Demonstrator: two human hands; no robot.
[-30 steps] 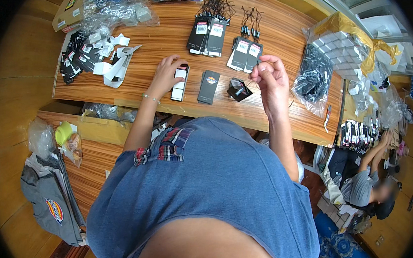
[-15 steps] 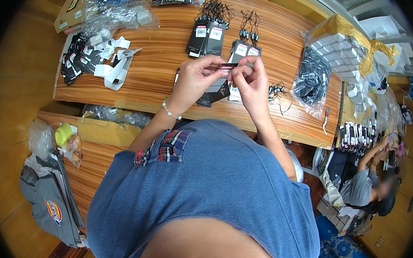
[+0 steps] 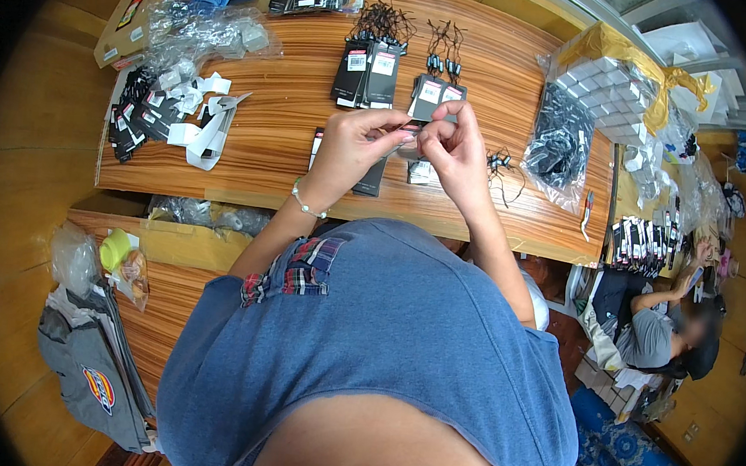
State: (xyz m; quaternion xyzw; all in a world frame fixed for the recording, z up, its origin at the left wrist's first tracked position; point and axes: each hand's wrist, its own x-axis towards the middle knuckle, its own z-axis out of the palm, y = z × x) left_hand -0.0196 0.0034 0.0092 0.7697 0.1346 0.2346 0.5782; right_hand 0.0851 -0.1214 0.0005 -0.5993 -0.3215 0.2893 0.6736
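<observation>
Both hands pinch one small dark card above the wooden table.

I see my left hand (image 3: 355, 148) and right hand (image 3: 455, 147) raised together over the table (image 3: 285, 121), fingertips meeting on a small dark card (image 3: 409, 133) held between them. The fingers of both hands are closed on it, left gripping its left end and right its right end, so its long axis seems to run roughly side to side between the hands, neither nearer. Directly below lies a flat black packet (image 3: 371, 180); a loose black cord (image 3: 501, 166) sits just right of my right hand.
</observation>
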